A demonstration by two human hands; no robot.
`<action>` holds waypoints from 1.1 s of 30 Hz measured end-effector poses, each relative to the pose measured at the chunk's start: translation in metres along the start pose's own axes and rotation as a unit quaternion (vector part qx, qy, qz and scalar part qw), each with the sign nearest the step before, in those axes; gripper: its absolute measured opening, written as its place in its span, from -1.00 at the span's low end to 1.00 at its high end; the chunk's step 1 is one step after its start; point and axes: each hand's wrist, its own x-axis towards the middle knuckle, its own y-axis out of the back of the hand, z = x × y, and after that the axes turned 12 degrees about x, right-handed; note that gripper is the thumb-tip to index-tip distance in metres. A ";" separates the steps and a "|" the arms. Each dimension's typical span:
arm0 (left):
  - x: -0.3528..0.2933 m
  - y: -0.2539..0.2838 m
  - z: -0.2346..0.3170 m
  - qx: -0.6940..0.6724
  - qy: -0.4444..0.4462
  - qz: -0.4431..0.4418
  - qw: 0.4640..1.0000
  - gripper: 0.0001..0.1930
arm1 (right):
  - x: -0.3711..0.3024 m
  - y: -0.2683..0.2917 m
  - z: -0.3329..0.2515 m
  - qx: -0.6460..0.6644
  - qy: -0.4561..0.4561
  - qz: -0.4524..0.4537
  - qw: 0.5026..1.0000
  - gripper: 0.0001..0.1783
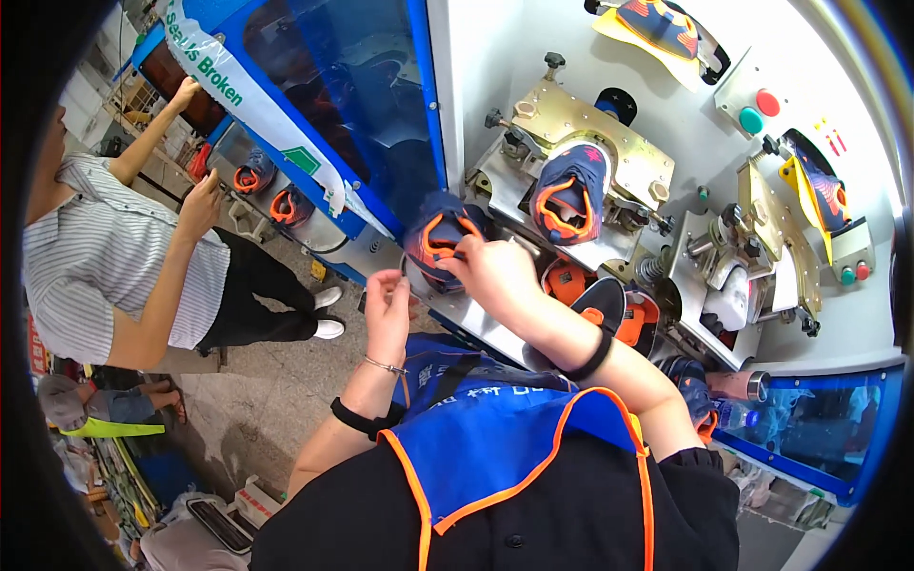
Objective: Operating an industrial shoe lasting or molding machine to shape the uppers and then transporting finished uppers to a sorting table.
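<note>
A navy shoe upper (pixel 427 264) with an orange collar lining stands on the machine's front ledge. My right hand (pixel 499 276) reaches over it from the right, thumb and fingers closed on the edge of its orange collar. Just below and left of that shoe, my left hand (pixel 387 306) is raised with fingers loosely bent and apart, and nothing shows in it. A second navy and orange shoe upper (pixel 572 195) sits toe away on the metal clamp of the machine, right of my right hand.
Orange and black shoe pieces (pixel 617 309) lie below the clamp. Another clamp station (pixel 752 247) stands to the right, with red and green buttons (pixel 767 102) above. A person in a striped shirt (pixel 133 247) works at the left beside more shoes (pixel 290 206). A pink bottle (pixel 740 384) lies lower right.
</note>
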 end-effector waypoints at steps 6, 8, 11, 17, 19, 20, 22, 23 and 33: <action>0.016 -0.011 0.029 0.268 -0.376 0.056 0.885 -0.46 | 0.005 -0.025 0.009 0.011 -0.065 -0.012 0.998 -0.60; 0.016 -0.008 0.041 0.307 -0.407 0.040 0.859 -0.39 | -0.003 -0.011 0.004 0.040 -0.048 0.021 0.998 -0.61; 0.016 -0.011 0.051 0.309 -0.460 0.037 0.831 -0.30 | -0.013 0.053 0.013 0.091 -0.012 0.104 0.990 -0.69; 0.008 -0.033 0.079 0.264 -0.594 -0.034 0.759 -0.62 | -0.026 0.304 0.093 -0.353 0.096 0.444 0.818 -0.87; 0.005 -0.058 0.087 0.236 -0.616 -0.083 0.747 -0.67 | -0.069 0.388 0.127 -0.478 -0.100 0.434 0.757 -0.66; 0.001 -0.067 0.090 0.229 -0.617 -0.114 0.745 -0.69 | -0.086 0.413 0.130 -0.498 -0.200 0.411 0.737 -0.58; -0.010 -0.096 0.098 0.179 -0.630 -0.174 0.735 -0.74 | -0.148 0.465 0.160 -0.376 -0.254 0.365 0.813 -0.58; -0.014 -0.102 0.100 0.173 -0.630 -0.187 0.734 -0.76 | -0.142 0.460 0.156 -0.303 -0.256 0.337 0.854 -0.47; -0.084 -0.209 0.083 0.090 -0.437 -0.529 0.722 -0.89 | -0.245 0.216 0.034 -0.172 -0.260 0.407 0.859 -0.58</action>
